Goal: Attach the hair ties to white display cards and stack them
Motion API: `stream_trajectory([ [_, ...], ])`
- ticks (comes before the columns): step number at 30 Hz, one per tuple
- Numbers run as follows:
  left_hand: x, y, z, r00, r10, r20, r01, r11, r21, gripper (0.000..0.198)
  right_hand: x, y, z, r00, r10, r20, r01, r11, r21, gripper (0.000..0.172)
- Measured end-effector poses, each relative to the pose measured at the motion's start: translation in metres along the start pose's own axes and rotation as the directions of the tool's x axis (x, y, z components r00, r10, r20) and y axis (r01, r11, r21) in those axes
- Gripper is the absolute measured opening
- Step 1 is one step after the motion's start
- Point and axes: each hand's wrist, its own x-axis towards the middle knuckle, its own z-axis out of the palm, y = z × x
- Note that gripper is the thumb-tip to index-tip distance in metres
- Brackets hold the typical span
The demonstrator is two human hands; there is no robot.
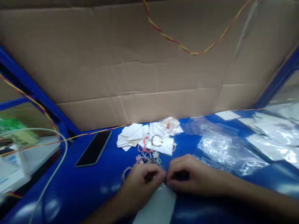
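Note:
My left hand [146, 180] is closed in a pinch at the upper edge of a flat, pale packet [157, 205]. Right beside it, my right hand [187, 174] is pinched too, its fingertips meeting the left ones near the packet's upper corner. What lies between the right fingertips is too small to make out. Just beyond the hands is a cluster of hair ties or cord bracelets [142, 159] with small charms, including a silvery flower [155, 154]. Behind it, a white card in a clear bag [164, 146] bears a dark ring-shaped band [157, 140].
White cards [130, 135] are piled on the blue table [63, 183], near a dark phone [94, 149]. Clear plastic bags [219, 149] and white packets [277, 137] lie right. Cardboard [140, 77] stands behind; a twisted wire [173, 40] hangs before it. A white cable [58, 165] curves left.

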Motion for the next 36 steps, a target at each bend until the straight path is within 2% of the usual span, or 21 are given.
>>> stream_trajectory([
  [10, -0.0015, -0.0004, -0.0005, 1.000, 0.009, 0.000, -0.009, 1.000, 0.002, 0.032, -0.0002, -0.0008, -0.0065, 0.999, -0.005, 0.036, 0.006, 1.000, -0.031, 0.011],
  [20, -0.0026, -0.0012, -0.0022, 1.000, 0.000, -0.008, 0.000, 1.000, 0.020, 0.030, 0.0005, -0.0019, -0.0062, 0.999, 0.018, 0.040, -0.016, 0.999, -0.050, 0.013],
  [36, -0.0021, -0.0026, -0.0014, 1.000, 0.005, 0.008, -0.005, 1.000, 0.024, 0.036, -0.0004, 0.0006, -0.0049, 1.000, -0.014, 0.024, 0.015, 0.998, -0.062, 0.013],
])
